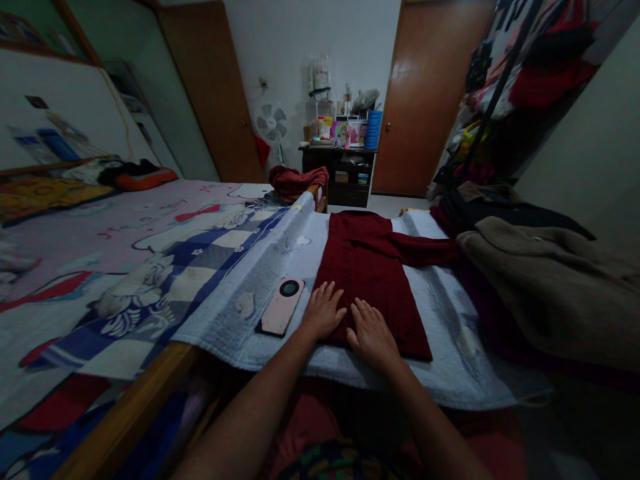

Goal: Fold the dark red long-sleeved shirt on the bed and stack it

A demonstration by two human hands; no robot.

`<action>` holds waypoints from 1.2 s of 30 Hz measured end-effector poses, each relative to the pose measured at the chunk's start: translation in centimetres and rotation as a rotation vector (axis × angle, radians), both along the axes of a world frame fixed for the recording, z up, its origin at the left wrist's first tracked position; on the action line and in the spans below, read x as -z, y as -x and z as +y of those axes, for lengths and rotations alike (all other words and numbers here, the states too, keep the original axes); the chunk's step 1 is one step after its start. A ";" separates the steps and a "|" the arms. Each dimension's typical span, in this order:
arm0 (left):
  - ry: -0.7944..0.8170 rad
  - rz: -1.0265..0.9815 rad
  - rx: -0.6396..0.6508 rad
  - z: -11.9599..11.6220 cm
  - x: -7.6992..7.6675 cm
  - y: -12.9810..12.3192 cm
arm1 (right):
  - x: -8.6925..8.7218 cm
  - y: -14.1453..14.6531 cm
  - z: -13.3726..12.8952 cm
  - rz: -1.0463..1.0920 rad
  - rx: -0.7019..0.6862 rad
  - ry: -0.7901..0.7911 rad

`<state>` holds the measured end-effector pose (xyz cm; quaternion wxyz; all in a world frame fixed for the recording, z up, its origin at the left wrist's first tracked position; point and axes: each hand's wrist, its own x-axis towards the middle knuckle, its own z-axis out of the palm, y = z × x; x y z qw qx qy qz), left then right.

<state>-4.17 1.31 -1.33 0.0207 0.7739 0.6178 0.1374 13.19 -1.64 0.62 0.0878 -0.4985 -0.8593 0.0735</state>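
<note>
1. Dark red garment: laid on pale blue cloth, right of the phone, a sleeve extending farther right.
2. Left hand: just right of the phone. Right hand: beyond it. Both lie flat on the garment, slightly apart, gripping nothing.
3. Assessment: light, even palm pressure should smooth creases without dragging fabric toward the phone.

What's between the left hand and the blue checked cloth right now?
In the head view, what looks like a pink phone lies between the left hand and the checked cloth, on the pale blue cover.
</note>
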 end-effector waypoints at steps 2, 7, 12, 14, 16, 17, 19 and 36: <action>-0.030 -0.019 0.009 0.1 0.2 0.2 | 0.0 0.0 0.0 -0.003 0.000 -0.006; -0.079 -0.102 0.025 0.2 0.8 0.6 | -0.2 0.0 0.0 0.005 0.004 -0.001; -0.134 -0.191 0.016 0.3 0.9 0.7 | -0.4 -0.1 -0.1 0.012 -0.006 0.011; -0.162 -0.222 0.006 0.2 0.7 0.7 | -0.5 0.0 -0.1 0.009 -0.007 0.014; -0.190 -0.248 0.009 0.0 0.5 0.6 | -0.4 0.0 -0.1 0.006 -0.008 0.011; -0.202 -0.257 0.013 0.0 0.4 0.6 | -0.4 0.0 -0.1 0.003 -0.007 0.009; -0.211 -0.262 0.018 -0.2 0.1 0.6 | -0.4 0.1 -0.2 -0.005 -0.004 0.004; -0.049 -0.079 -0.024 -1.0 -1.6 0.1 | -0.4 0.1 -0.1 0.004 0.004 -0.013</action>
